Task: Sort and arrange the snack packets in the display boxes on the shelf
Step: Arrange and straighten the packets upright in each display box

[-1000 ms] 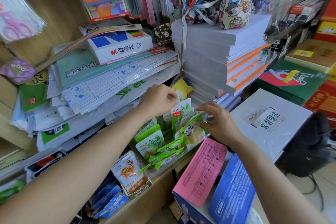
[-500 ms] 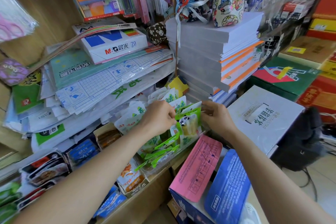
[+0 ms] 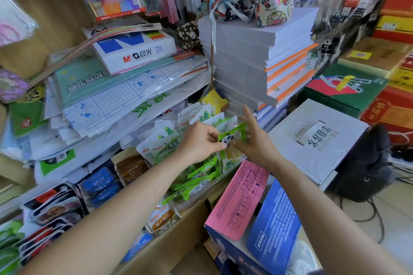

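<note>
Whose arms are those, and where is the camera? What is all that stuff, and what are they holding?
There is no machine here, just a person's two arms. The one picture comes from a camera worn on their head, looking down at a shop shelf. On it stand boxes of snack packets: green ones, white-and-green ones and blue ones. The left hand pinches a green panda packet. The right hand touches it with straight fingers. Piles of paper sit above.
</note>
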`<state>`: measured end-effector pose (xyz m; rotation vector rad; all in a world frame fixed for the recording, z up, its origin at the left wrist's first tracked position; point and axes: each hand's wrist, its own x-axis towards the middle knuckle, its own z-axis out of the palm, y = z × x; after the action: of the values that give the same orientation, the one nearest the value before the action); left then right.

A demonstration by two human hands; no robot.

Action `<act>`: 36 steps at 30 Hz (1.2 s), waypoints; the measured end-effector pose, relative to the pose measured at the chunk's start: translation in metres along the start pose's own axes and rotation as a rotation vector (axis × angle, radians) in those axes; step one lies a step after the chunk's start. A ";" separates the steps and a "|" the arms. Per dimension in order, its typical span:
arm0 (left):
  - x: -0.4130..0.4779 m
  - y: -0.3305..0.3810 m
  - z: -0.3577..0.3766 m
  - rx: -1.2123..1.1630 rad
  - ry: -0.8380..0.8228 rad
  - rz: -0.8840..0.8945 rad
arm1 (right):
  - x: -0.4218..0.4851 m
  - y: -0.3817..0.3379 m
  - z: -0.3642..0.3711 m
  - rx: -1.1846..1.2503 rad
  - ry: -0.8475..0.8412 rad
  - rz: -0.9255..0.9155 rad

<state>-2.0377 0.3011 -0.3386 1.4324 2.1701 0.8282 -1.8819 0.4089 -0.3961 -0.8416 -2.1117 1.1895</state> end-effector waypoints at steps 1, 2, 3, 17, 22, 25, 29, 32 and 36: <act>-0.002 -0.002 -0.007 -0.034 -0.035 -0.014 | 0.000 -0.002 0.000 0.003 0.033 -0.034; -0.005 -0.004 -0.017 -0.080 -0.057 -0.016 | -0.001 -0.004 0.001 -0.023 0.063 -0.080; -0.011 -0.005 -0.027 -0.124 -0.063 -0.010 | -0.003 -0.007 0.002 -0.082 0.083 -0.134; -0.168 -0.065 -0.009 0.030 0.324 -0.088 | -0.083 -0.037 0.043 -0.034 -0.192 0.002; -0.158 -0.068 0.013 -0.035 0.478 -0.108 | -0.086 -0.042 0.070 0.106 -0.118 -0.038; -0.151 -0.066 0.009 -0.116 0.508 -0.082 | -0.076 -0.047 0.079 0.040 -0.050 -0.043; -0.144 -0.057 -0.015 -0.352 0.498 -0.085 | -0.052 -0.061 0.083 0.067 0.018 -0.079; -0.126 -0.067 -0.031 -0.251 0.495 -0.128 | -0.036 -0.069 0.094 -0.041 0.106 -0.110; -0.102 -0.094 -0.030 0.012 0.482 -0.230 | -0.038 -0.057 0.118 -0.315 0.078 -0.236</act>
<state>-2.0805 0.1713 -0.3781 1.0326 2.6293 1.1657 -1.9575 0.2954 -0.4047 -0.7322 -2.2923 0.7035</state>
